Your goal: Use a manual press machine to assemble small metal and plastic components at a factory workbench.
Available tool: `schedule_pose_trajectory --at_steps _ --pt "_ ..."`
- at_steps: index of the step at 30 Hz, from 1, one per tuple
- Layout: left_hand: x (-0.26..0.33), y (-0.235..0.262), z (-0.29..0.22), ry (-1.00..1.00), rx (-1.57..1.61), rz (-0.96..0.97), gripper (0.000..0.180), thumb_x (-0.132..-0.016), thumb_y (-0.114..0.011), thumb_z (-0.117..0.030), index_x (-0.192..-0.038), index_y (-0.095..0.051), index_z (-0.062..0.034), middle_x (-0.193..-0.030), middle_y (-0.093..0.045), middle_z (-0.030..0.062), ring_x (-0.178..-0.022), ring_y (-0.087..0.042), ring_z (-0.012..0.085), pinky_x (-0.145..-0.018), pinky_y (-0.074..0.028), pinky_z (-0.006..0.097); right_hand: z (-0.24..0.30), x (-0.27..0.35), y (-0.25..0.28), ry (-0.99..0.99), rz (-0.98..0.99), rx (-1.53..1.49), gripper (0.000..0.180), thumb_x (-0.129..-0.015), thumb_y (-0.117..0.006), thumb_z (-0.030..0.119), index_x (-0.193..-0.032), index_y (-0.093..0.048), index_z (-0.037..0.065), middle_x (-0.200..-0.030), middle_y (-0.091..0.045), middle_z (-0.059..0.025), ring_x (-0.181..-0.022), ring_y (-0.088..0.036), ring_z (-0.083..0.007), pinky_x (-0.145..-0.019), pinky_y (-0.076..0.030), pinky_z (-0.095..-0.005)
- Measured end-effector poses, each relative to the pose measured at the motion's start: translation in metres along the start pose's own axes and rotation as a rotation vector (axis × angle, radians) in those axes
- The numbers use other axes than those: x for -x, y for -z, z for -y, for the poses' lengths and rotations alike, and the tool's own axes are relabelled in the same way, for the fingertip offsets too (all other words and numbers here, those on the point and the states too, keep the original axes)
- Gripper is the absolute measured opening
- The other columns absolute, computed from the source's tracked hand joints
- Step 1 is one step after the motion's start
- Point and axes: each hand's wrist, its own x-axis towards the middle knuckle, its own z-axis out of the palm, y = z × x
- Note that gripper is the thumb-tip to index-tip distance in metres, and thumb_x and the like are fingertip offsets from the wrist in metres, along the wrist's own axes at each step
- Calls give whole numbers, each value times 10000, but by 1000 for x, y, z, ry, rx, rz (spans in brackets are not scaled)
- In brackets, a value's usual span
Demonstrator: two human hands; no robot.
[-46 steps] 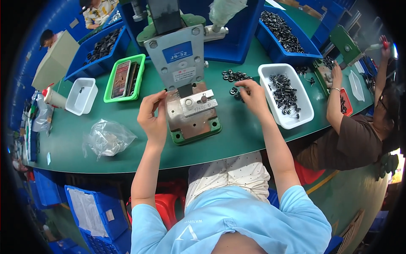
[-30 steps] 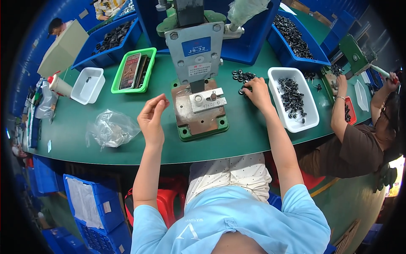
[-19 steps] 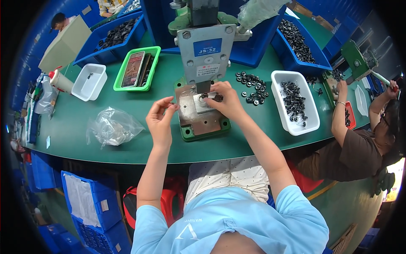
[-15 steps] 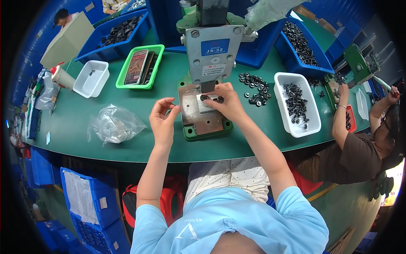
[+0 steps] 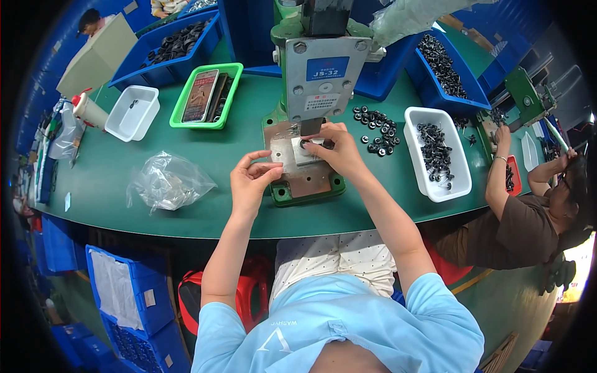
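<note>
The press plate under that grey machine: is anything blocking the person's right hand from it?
Nothing visible does. The right hand already rests on the press plate, fingers at the small block beneath the ram; the left hand hovers beside it.

green table (image 5: 186, 205), white tray (image 5: 415, 127), blue bin (image 5: 463, 99)

The press (image 5: 320, 74) has a grey-green painted metal body, and its base plate (image 5: 305, 177) is bare, dull metal with a scuffed look. The counter (image 5: 186, 205) is covered in a matt green, smooth surface. Small black rings (image 5: 376, 127) look like rubber or dark metal; which one cannot be told. The white tray (image 5: 435, 189) and green tray (image 5: 186, 121) are smooth plastic. The bag (image 5: 168, 180) is clear, crinkled, glossy film.
</note>
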Motion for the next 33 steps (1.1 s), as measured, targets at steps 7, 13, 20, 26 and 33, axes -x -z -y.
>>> schedule_pose_trajectory --at_steps 7,13,20,26,33 --pt "-5 -10 4 71 26 143 221 -859 -623 -66 -1064 -603 13 -802 -664 89 -689 -611 101 -625 -513 231 -1 -2 -6 123 -66 105 240 -714 -729 128 -952 -705 111 -985 -618 -14 -953 -458 -169 -699 -455 -261" --pt "-9 -23 5 -263 -538 133 303 -845 -568 -15 -1115 -651 -124 -667 -577 46 -583 -568 149 -539 -467 285 3 9 -1 85 -53 30 290 -717 -739 145 -998 -694 91 -978 -613 -43 -999 -469 -188 -786 -453 -287" --pt "-14 -29 7 -534 -911 86 335 -802 -563 -4 -1091 -650 -150 -665 -532 93 -586 -549 288 -524 -444 387 4 10 -2 119 -103 78 263 -722 -737 136 -980 -708 88 -926 -615 -40 -986 -491 -209 -825 -444 -308" --pt "-15 -33 8 -556 -931 71 306 -813 -571 -27 -1087 -634 -148 -679 -541 109 -594 -550 292 -522 -443 381 4 18 -9 292 -183 315 270 -724 -721 132 -992 -705 97 -942 -625 -32 -1002 -501 -233 -819 -451 -345" --pt "-4 -28 -1 -91 -209 32 201 -838 -639 -61 -1013 -555 -5 -687 -627 51 -536 -548 69 -466 -429 193 25 38 9 316 -217 407 378 -744 -678 112 -1114 -617 61 -1100 -617 -64 -1067 -506 -290 -942 -402 -387"
